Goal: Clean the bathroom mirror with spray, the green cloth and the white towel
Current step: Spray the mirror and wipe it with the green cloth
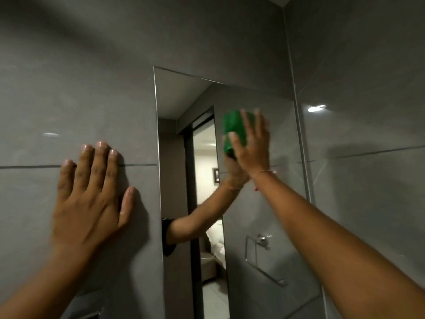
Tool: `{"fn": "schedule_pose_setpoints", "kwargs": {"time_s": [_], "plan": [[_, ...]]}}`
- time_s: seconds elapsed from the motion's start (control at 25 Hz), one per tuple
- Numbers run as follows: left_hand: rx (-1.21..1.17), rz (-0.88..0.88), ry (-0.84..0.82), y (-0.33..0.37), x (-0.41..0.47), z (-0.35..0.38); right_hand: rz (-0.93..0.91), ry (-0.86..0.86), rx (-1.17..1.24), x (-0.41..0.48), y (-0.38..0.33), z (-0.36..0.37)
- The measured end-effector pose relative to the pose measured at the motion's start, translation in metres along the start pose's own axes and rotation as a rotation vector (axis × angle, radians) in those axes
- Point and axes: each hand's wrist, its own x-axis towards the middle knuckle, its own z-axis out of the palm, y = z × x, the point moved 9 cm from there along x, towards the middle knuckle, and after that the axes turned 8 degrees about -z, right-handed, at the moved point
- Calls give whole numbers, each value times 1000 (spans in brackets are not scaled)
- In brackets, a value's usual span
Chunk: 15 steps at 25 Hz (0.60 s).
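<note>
The frameless mirror point(271, 203) is set into a grey tiled wall, tall and narrow, right of centre. My right hand point(251, 146) presses a folded green cloth point(233, 128) flat against the upper part of the glass; the hand is blurred. Its reflection meets it from the left. My left hand point(92, 196) lies flat on the wall tile left of the mirror, fingers spread, holding nothing. Neither a spray bottle nor a white towel is in view.
Grey glossy wall tiles point(76, 100) surround the mirror, and a side wall point(368, 157) meets it in a corner on the right. The glass reflects a chrome towel holder point(262, 249), an open doorway and a bed beyond.
</note>
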Motion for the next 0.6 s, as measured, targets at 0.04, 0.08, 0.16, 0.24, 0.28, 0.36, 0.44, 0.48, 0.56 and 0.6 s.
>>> {"fn": "schedule_pose_setpoints", "kwargs": {"time_s": [0.04,0.08,0.16,0.24,0.28,0.36,0.44,0.48,0.56,0.6], "plan": [[-1,-3,13,0,-1,-2,220,28,21,-6,48,-9],[2,-6,16,0,-1,-2,346,34,55,-24,77,-14],[2,-1,-8,2,-3,1,377,5,71,-72,79,-11],[3,7,-55,-1,-2,1,214,-32,75,-110,22,-1],[-4,16,-79,-1,-2,0,109,-66,97,-124,-17,5],[-71,-14,-123,3,-1,-6,-82,-138,143,-140,-93,16],[-183,-96,-194,16,-4,-8,-147,-177,183,-146,-152,27],[-242,-131,-226,26,-8,-7,-129,-188,200,-149,-170,30],[-325,-197,-255,40,-13,-9,-79,-212,247,-154,-188,31],[-356,-235,-257,41,-13,-10,-82,-239,310,-156,-190,31]]}}
